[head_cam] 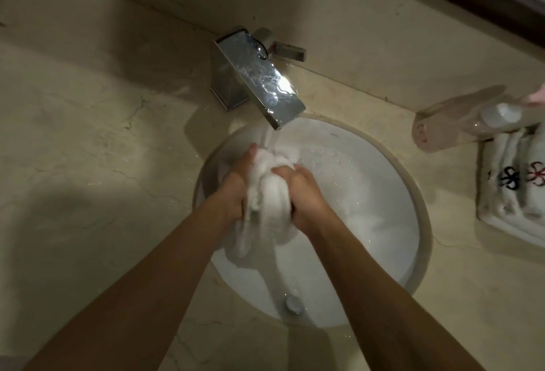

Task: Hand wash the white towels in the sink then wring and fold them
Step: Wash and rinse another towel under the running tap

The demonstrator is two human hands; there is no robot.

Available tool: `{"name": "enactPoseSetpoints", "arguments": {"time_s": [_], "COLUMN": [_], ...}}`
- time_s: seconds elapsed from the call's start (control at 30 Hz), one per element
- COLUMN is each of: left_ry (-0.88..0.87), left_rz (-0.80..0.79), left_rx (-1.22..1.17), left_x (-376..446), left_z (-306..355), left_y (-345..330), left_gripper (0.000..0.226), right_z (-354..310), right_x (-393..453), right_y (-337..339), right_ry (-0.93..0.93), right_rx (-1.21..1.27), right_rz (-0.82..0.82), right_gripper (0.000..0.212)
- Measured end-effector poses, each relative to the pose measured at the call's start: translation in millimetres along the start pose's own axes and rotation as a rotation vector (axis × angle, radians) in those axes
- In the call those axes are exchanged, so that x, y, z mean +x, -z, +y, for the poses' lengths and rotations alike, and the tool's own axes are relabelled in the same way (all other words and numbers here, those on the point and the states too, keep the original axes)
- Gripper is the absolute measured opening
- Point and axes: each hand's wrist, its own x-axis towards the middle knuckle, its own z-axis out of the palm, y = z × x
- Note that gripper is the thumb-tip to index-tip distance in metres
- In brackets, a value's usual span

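A wet white towel (269,193) is bunched up over the round white sink (383,193), just under the chrome faucet (259,76), whose water runs onto it. My left hand (236,188) grips the towel's left side with fingers curled into the cloth. Against the towel's right side, my right hand (300,193) holds it, fingers wrapped round the bunch. The towel's lower end hangs down into the basin. Suds or foamy water lie in the bowl to the right.
On the marble counter (88,164) at right lie rolled white towels (513,191) with embroidered marks on a tray. A clear plastic bottle (466,120) lies on its side behind them. The sink drain stopper (293,304) is near the front edge.
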Motion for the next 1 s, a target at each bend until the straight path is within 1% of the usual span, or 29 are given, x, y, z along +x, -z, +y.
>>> {"name": "enactPoseSetpoints", "arguments": {"time_s": [0.03, 0.07, 0.1, 0.13, 0.17, 0.2, 0.23, 0.27, 0.3, 0.33, 0.37, 0.4, 0.43, 0.47, 0.5, 0.53, 0.57, 0.6, 0.63, 0.67, 0.7, 0.77, 0.8, 0.83, 0.87, 0.9, 0.93, 0.97, 1.0], "left_ry": [0.033, 0.077, 0.116, 0.114, 0.086, 0.030, -0.041, -0.102, -0.153, -0.205, -0.217, -0.215, -0.210, -0.217, -0.228, -0.246, -0.266, -0.298, -0.315, -0.325, -0.302, -0.167, -0.069, 0.012, 0.052, 0.052, 0.046, 0.047, 0.068], "left_rz": [-0.012, -0.022, -0.026, -0.042, -0.064, -0.073, -0.041, 0.006, 0.032, 0.050, 0.065, 0.080, 0.102, 0.113, 0.143, 0.172, 0.190, 0.171, 0.125, 0.080, 0.055, 0.039, 0.021, -0.008, -0.036, -0.047, -0.014, 0.015, 0.023], "left_rx": [-0.007, -0.018, 0.013, 0.088, 0.162, 0.244, 0.341, 0.382, 0.369, 0.324, 0.280, 0.256, 0.258, 0.255, 0.295, 0.351, 0.424, 0.460, 0.448, 0.388, 0.236, -0.135, -0.219, -0.234, -0.220, -0.181, -0.133, -0.087, -0.045], "left_x": [4.2, 6.6, 9.1, 12.0, 14.2, 14.9, 14.4, 17.7, 19.4, 27.3, 31.2, 30.9, 29.5, 28.0, 24.6, 22.8, 19.1, 18.1, 14.9, 12.7, 8.1, 4.7, 2.8, 3.5, 4.3, 8.0, 8.9, 9.0, 9.1], "left_z": [-0.2, -1.1, -3.3, -6.6, -11.1, -13.9, -13.3, -13.8, -12.4, -15.5, -19.3, -23.6, -29.8, -37.9, -45.8, -52.0, -54.1, -56.5, -58.9, -61.5, -60.5, -54.5, -49.9, -48.0, -48.0, -49.1, -47.9, -45.4, -43.0], "left_y": [-0.8, -0.8, 0.8, 2.3, 3.7, 3.1, 2.3, 2.0, -0.3, 2.4, 4.7, 4.9, 7.1, 6.8, 6.5, 7.2, 8.1, 9.2, 9.7, 11.8, 11.8, 9.4, 7.4, 7.2, 8.0, 12.7, 16.4, 19.3, 21.7], "left_gripper": [0.036, 0.037, 0.038, 0.037, 0.033, 0.024, 0.016, 0.007, 0.007, 0.024, 0.035, 0.040, 0.043, 0.047, 0.051, 0.053, 0.054, 0.053, 0.050, 0.048, 0.048, 0.050, 0.046, 0.041, 0.036, 0.030, 0.025, 0.030, 0.045], "right_z": [0.6, 1.0, 0.3, -0.6, -1.4, -3.1, -5.8, -5.6, -2.6, 1.8, 6.4, 12.6, 18.1, 22.9, 25.3, 27.3, 27.7, 30.6, 29.6, 32.1, 32.4, 37.6, 41.5, 44.3, 47.7, 47.9, 48.3, 44.0, 38.1], "right_x": [-1.3, -1.1, -0.1, 4.5, 11.5, 20.9, 27.7, 29.6, 29.1, 27.8, 23.3, 20.8, 15.0, 8.9, 1.2, -3.5, -8.0, -7.8, -10.4, -9.6, -12.2, -18.9, -21.7, -26.5, -31.7, -38.7, -43.3, -47.8, -54.3], "right_y": [-5.7, -11.2, -16.9, -20.6, -22.4, -22.6, -21.1, -19.2, -17.4, -14.9, -9.8, -2.2, 5.8, 12.5, 17.5, 21.8, 26.7, 32.7, 38.5, 46.2, 51.6, 59.6, 63.0, 65.4, 67.3, 69.3, 72.2, 76.4, 80.3], "right_ry": [0.113, 0.215, 0.311, 0.394, 0.440, 0.410, 0.355, 0.307, 0.261, 0.174, 0.064, -0.039, -0.107, -0.113, -0.079, -0.018, 0.048, 0.086, 0.107, 0.141, 0.185, 0.349, 0.449, 0.534, 0.600, 0.644, 0.664, 0.649, 0.579], "right_rx": [-0.064, -0.158, -0.261, -0.381, -0.446, -0.434, -0.359, -0.275, -0.175, -0.075, 0.027, 0.132, 0.191, 0.189, 0.098, -0.024, -0.118, -0.156, -0.175, -0.211, -0.262, -0.439, -0.550, -0.664, -0.754, -0.819, -0.824, -0.800, -0.719], "right_rz": [0.054, 0.089, 0.079, 0.063, 0.064, 0.087, 0.105, 0.111, 0.102, 0.105, 0.097, 0.051, -0.038, -0.125, -0.187, -0.219, -0.246, -0.281, -0.298, -0.303, -0.292, -0.225, -0.184, -0.164, -0.147, -0.158, -0.178, -0.204, -0.231], "right_gripper": [0.027, 0.029, 0.033, 0.037, 0.039, 0.039, 0.037, 0.034, 0.035, 0.046, 0.064, 0.076, 0.073, 0.059, 0.045, 0.039, 0.039, 0.042, 0.045, 0.046, 0.045, 0.038, 0.038, 0.042, 0.046, 0.048, 0.048, 0.046, 0.042]}}
